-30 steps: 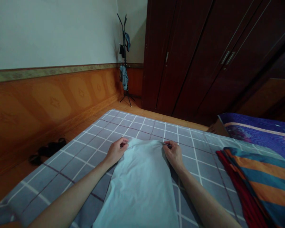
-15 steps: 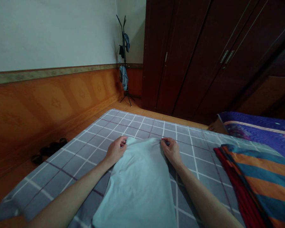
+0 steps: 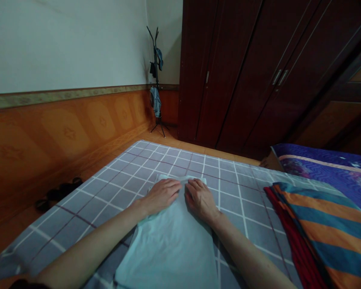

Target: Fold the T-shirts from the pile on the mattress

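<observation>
A pale mint-white piece of clothing, folded long and narrow (image 3: 180, 245), lies on the grey checked bedspread (image 3: 108, 212) in front of me. Its surface is wrinkled on the left side. Across its far end rests my left hand (image 3: 165, 194), palm down with the fingers stretched to the right. My right hand (image 3: 199, 196) lies on the same end a little to the right, fingers forward and slightly bent. A small gap of cloth shows between the two hands. Neither hand grips the fabric; both press flat on it.
To the right lie folded clothes, red cloth (image 3: 289, 228) under an orange-and-teal striped piece (image 3: 321, 216). Beyond them is a purple patterned bed cover (image 3: 327, 160). A dark red wardrobe (image 3: 228, 72) and a coat stand (image 3: 157, 80) stand behind. Dark shoes (image 3: 60, 192) sit on the floor at left.
Both hands have let go of the far corners of the pale garment and moved inward, now lying flat on its far end. The view has shifted slightly.
</observation>
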The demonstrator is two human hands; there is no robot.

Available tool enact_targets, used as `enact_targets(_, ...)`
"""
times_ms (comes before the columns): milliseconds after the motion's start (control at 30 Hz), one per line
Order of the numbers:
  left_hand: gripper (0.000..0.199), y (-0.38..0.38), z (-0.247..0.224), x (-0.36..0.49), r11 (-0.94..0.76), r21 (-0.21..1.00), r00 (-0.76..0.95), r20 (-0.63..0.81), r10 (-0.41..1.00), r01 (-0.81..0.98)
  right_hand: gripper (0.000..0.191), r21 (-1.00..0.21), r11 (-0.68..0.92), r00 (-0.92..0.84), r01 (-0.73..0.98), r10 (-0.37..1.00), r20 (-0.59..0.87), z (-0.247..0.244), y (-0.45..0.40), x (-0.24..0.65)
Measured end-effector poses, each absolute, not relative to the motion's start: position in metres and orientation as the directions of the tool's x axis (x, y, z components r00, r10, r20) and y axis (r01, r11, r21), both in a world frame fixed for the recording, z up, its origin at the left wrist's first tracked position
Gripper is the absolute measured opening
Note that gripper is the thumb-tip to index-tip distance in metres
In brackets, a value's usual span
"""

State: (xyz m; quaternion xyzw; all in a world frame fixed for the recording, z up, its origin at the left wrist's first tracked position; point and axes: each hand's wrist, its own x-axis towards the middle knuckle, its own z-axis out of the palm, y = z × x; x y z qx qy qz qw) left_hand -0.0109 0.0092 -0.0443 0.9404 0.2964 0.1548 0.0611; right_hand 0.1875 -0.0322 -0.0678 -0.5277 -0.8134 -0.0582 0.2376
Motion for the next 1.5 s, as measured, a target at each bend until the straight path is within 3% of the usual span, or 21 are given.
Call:
enact_targets(167,0.053,0.015,-0.063,0.001,-0.765,0.135,0.768,0.040,0.639,0.629,0.049,-0.099,0.340,-0.288,0.935,0.893,0.347,-0.076,-0.034,0.192)
enact_targets(500,0.065,0.010,-0.054,-0.020,-0.701,0.154,0.715,-0.065,0.697,0.697,0.051,-0.086,0.392,-0.371,0.916,0.909,0.192,-0.070,-0.033,0.196)
enact_targets(600,0.056,-0.001,-0.035,-0.042,-0.670,0.179,0.683,-0.014,0.730,0.720,0.051,-0.080,0.402,-0.378,0.912,0.901,0.212,-0.066,-0.034,0.195)
enact_targets(700,0.036,-0.029,-0.015,-0.071,-0.578,0.262,0.598,0.004,0.801,0.773,0.049,-0.075,0.438,-0.409,0.896,0.878,0.247,-0.061,-0.037,0.190)
enact_targets(767,0.027,-0.054,-0.005,-0.088,-0.477,0.337,0.526,-0.069,0.848,0.812,0.051,-0.072,0.471,-0.440,0.879,0.860,0.259,-0.060,-0.039,0.186)
enact_targets(967,0.026,-0.119,0.001,-0.117,-0.300,0.488,0.488,-0.323,0.811,0.820,0.057,-0.068,0.520,-0.493,0.852,0.838,0.232,-0.069,-0.041,0.180)
enact_targets(1133,0.029,-0.124,-0.008,-0.129,-0.053,0.717,0.536,-0.466,0.704,0.695,0.059,-0.076,0.526,-0.497,0.847,0.835,0.238,-0.072,-0.041,0.182)
enact_targets(1200,0.028,-0.121,-0.012,-0.131,-0.044,0.709,0.502,-0.453,0.737,0.704,0.057,-0.085,0.526,-0.496,0.846,0.836,0.235,-0.069,-0.041,0.182)
enact_targets(1333,0.019,-0.119,-0.006,-0.127,-0.221,0.556,0.431,-0.280,0.858,0.801,0.055,-0.092,0.540,-0.513,0.836,0.831,0.218,-0.051,-0.051,0.174)
enact_targets(1500,0.015,-0.108,0.010,-0.109,-0.373,0.512,0.446,-0.022,0.895,0.774,0.057,-0.077,0.712,-0.678,0.698,0.692,0.248,-0.017,-0.115,0.160)
